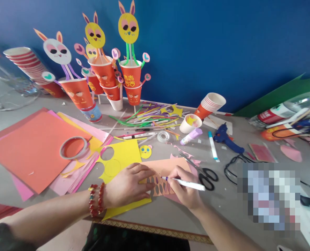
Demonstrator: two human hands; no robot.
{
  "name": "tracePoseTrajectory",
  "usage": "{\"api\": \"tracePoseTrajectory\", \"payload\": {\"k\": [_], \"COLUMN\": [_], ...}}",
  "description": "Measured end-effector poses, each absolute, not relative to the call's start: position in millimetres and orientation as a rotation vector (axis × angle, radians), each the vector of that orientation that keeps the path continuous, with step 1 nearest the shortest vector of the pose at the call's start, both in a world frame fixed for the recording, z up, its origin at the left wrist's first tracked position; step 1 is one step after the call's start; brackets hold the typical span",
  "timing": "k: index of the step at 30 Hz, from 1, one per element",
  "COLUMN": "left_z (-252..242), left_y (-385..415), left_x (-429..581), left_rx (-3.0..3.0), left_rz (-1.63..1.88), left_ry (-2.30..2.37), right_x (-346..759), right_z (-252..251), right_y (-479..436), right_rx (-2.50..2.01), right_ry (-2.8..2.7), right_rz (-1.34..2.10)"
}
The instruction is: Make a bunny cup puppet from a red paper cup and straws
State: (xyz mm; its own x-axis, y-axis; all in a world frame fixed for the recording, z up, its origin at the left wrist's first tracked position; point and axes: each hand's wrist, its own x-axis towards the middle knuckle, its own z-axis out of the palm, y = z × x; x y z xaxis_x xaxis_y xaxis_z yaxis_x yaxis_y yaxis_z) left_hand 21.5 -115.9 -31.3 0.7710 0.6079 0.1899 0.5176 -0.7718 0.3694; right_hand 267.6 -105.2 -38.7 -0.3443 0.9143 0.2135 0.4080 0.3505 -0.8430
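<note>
In the lower centre of the frame, the right hand (pixel 185 191) grips a slim white plastic marker (pixel 191 184), its purple tip at a peach paper sheet (pixel 168 165) covered with small pointed ovals (whether the tip touches, I cannot tell). The left hand (pixel 128 184) lies flat, palm down and fingers extended, across that sheet and a bright yellow paper sheet with round cut-outs (pixel 128 149). Black-handled metal scissors (pixel 208 176) rest on the grey counter (pixel 176 219), just right of the right hand.
</note>
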Motion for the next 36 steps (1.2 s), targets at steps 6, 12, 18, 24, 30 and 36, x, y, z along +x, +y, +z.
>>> {"api": "tracePoseTrajectory", "payload": {"k": [6, 12, 18, 24, 30, 36], "left_z": [-29.8, -30.2, -29.9, -29.9, -30.5, -29.4], "left_y": [-115.1, -115.7, -115.6, -115.7, -115.9, -116.0], "left_x": [22.1, 22.2, 22.2, 21.8, 21.6, 21.9], "left_rx": [2.674, 2.673, 2.681, 2.682, 2.677, 2.681], "left_rz": [0.432, 0.431, 0.445, 0.451, 0.427, 0.43], "left_ry": [0.862, 0.865, 0.862, 0.865, 0.864, 0.868], "right_x": [266.8, 266.8, 266.2, 265.2, 264.3, 265.9], "right_z": [-38.4, -37.0, -36.3, -34.6, -31.1, -31.0], "right_y": [-105.0, -104.4, -105.4, -104.5, -103.9, -105.4], "right_rx": [-1.179, -1.182, -1.181, -1.211, -1.207, -1.189], "right_ry": [-1.952, -1.958, -1.938, -1.979, -2.024, -2.035], "right_rz": [0.868, 0.893, 0.937, 0.877, 0.832, 0.844]}}
